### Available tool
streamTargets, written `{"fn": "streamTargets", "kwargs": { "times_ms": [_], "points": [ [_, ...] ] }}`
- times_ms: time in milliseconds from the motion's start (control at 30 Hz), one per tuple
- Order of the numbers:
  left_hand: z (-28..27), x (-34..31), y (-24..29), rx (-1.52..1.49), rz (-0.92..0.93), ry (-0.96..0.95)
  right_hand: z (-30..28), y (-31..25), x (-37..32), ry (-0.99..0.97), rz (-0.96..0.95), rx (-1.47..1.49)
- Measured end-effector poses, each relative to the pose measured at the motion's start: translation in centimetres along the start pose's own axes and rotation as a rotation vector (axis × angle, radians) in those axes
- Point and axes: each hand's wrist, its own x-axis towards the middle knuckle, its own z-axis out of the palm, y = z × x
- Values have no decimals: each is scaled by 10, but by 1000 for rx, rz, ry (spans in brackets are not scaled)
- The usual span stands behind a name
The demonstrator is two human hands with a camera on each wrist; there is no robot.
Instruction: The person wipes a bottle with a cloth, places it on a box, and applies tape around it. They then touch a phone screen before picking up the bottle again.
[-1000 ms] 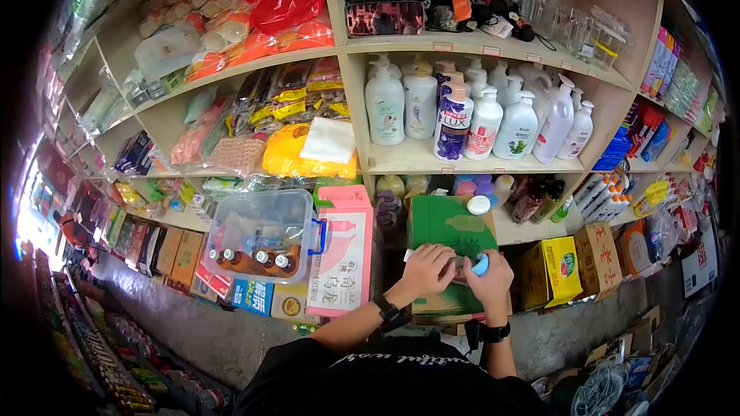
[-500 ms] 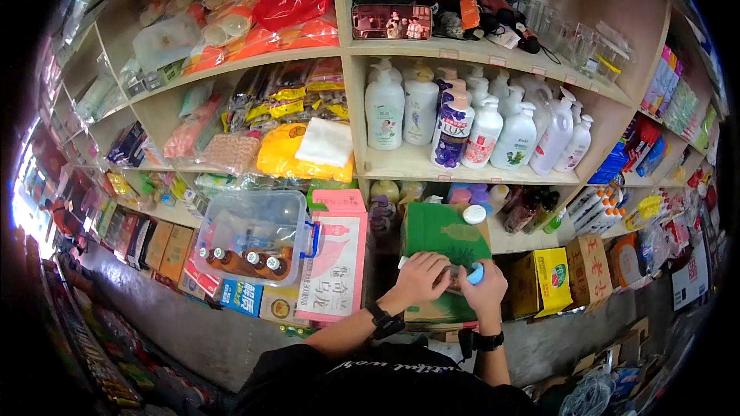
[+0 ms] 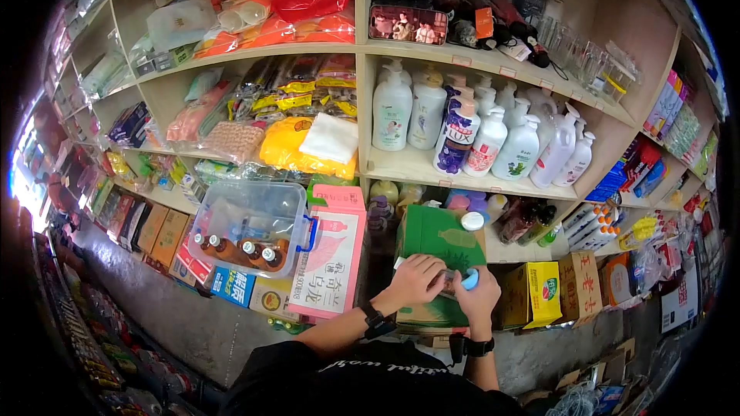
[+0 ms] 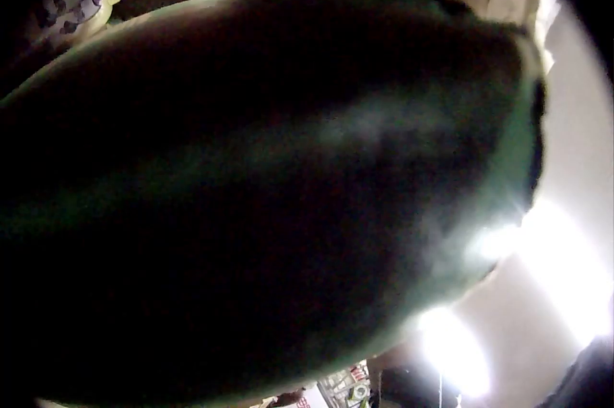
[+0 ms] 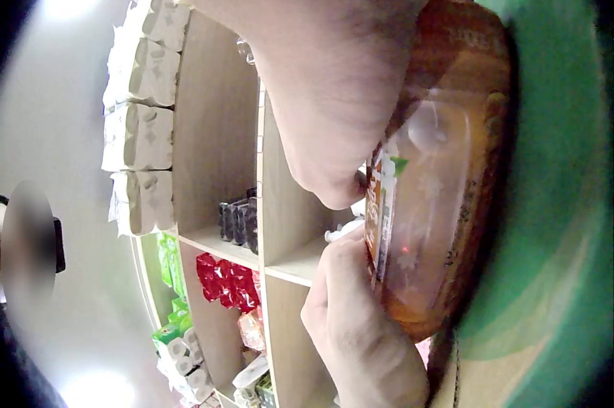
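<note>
An amber see-through bottle with a printed label lies on its side on a green carton. In the head view only a short stretch of it shows between the hands. My left hand holds it from the left, with a white tip sticking out past the fingers. On the right, my right hand pinches a rounded light blue piece against the bottle; its kind is not clear. Close by, a round white lid sits at the carton's far side. A dark green surface fills the left wrist view.
Left of the carton, a clear plastic bin holds several brown bottles, beside a pink and white carton. Pump bottles line the shelf ahead. A yellow box and brown cartons stand to the right.
The head view has shifted slightly. Both hands stay at the bottle on the green carton, with little change in their hold.
</note>
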Motion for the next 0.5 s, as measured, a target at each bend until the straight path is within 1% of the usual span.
{"fn": "streamTargets", "kwargs": {
  "times_ms": [400, 467, 500],
  "points": [
    [-1, -1, 1, -12, 8, 13, 0, 0, -4, 4, -6, -8],
    [0, -1, 1, -20, 5, 11, 2, 2, -3, 50, -62, 0],
    [-1, -1, 1, -20, 8, 7, 3, 3, -4, 52, -58, 1]
  ]
}}
